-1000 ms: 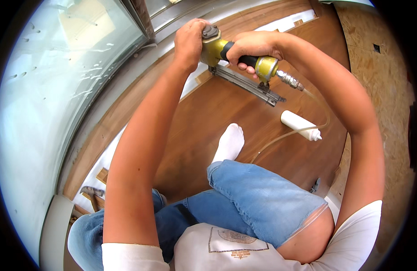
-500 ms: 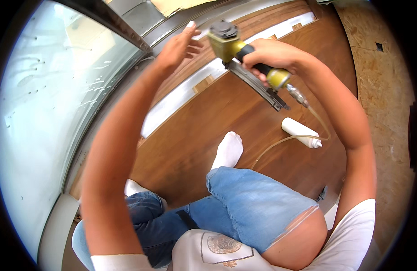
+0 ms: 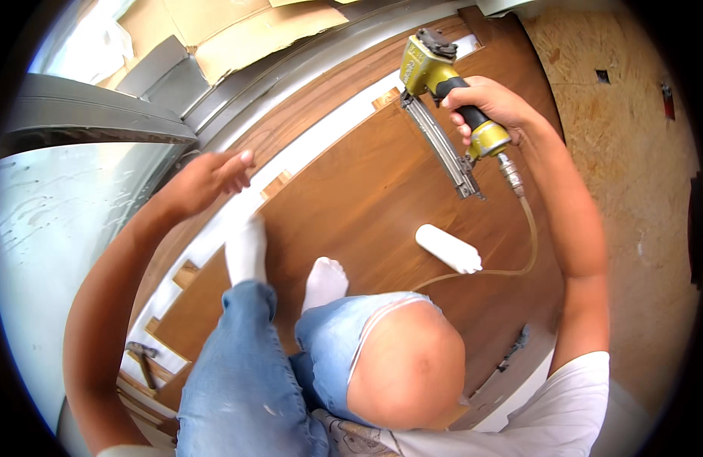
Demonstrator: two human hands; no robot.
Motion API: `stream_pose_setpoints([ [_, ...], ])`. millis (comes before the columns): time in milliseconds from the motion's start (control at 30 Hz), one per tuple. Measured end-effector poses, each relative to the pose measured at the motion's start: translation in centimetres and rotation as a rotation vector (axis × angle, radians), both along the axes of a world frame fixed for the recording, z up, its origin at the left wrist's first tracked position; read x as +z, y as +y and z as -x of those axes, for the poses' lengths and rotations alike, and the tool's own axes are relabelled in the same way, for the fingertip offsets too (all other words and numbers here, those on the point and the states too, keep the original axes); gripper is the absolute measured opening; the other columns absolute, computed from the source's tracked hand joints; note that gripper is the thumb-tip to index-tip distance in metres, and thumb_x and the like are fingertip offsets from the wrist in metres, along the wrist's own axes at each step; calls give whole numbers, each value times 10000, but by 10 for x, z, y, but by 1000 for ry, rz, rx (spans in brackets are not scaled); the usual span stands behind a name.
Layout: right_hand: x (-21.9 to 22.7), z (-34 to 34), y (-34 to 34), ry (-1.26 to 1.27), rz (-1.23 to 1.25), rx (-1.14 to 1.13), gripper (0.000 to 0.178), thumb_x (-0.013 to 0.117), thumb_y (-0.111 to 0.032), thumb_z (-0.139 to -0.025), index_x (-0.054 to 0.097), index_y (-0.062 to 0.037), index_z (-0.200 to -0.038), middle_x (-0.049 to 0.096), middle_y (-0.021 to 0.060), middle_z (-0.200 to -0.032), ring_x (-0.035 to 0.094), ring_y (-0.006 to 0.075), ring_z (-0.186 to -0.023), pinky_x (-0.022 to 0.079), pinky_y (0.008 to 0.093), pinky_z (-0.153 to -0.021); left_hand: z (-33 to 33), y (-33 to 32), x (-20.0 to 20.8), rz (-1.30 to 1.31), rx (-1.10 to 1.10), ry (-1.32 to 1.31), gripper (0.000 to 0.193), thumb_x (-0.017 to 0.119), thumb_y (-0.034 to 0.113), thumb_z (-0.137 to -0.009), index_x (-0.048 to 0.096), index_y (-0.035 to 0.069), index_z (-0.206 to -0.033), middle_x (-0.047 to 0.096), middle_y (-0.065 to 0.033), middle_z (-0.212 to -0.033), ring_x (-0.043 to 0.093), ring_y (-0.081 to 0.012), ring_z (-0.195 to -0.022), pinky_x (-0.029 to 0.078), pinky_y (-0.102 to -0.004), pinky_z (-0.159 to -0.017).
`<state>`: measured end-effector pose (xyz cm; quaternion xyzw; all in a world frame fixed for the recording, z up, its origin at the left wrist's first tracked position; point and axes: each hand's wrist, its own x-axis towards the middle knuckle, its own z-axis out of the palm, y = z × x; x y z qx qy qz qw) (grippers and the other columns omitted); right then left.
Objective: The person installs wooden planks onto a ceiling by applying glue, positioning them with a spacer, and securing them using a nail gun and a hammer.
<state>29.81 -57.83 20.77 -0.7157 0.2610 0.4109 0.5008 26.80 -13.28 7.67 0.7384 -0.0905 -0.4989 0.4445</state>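
My right hand (image 3: pixel 485 110) is wrapped round the black grip of a yellow-green pneumatic nail gun (image 3: pixel 435 72), held up above the brown wooden panel (image 3: pixel 351 198). Its long metal magazine slants down toward the panel, and a clear air hose (image 3: pixel 531 228) runs from the fitting at the handle's end. My left hand (image 3: pixel 207 183) hangs empty over the white gap along the panel's far-left edge, fingers apart and slightly curled. On the panel below the nail gun lies a white squeeze bottle (image 3: pixel 447 249) on its side.
A hammer (image 3: pixel 143 362) lies by the panel's left end. Left stands a wet glass door (image 3: pixel 70 221) with a grey frame (image 3: pixel 100 114); cardboard (image 3: pixel 252 42) lies beyond. Chipboard flooring (image 3: pixel 610 152) stretches along the right. A dark clamp-like tool (image 3: pixel 513 349) lies near my right side.
The view has swung, and more of the frame and cardboard shows. My left hand has moved left and lower, away from the nail gun. One foot has stepped forward to the panel's edge.
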Motion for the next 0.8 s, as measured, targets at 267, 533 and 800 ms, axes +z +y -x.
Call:
stream_pose_setpoints([
  [267,-43,-32,-10,169,-24,141,147,662,-156,-906,568,-53,-951,614,25,-703,610,111,-535,582,350,-537,-94,-198,-67,505,445,-30,718,450,588,-1089,545,-31,-1439,635,-195,-1337,604,-269,-1230,480,-395,-1081],
  [533,-58,-45,-25,232,-30,100,106,628,-115,-877,607,-17,-912,597,34,-668,590,137,-546,571,368,-546,-123,-302,-53,747,615,315,687,511,601,-1058,603,12,-1399,662,-112,-1298,603,-223,-1197,439,-381,-1098],
  [800,-65,-61,-22,310,9,130,160,614,-114,-862,566,-45,-726,587,51,-621,566,145,-517,558,362,-526,-120,-311,-76,762,683,131,351,462,225,-1091,703,-5,-1201,710,-82,-1147,641,-170,-1064,492,-324,-1000],
])
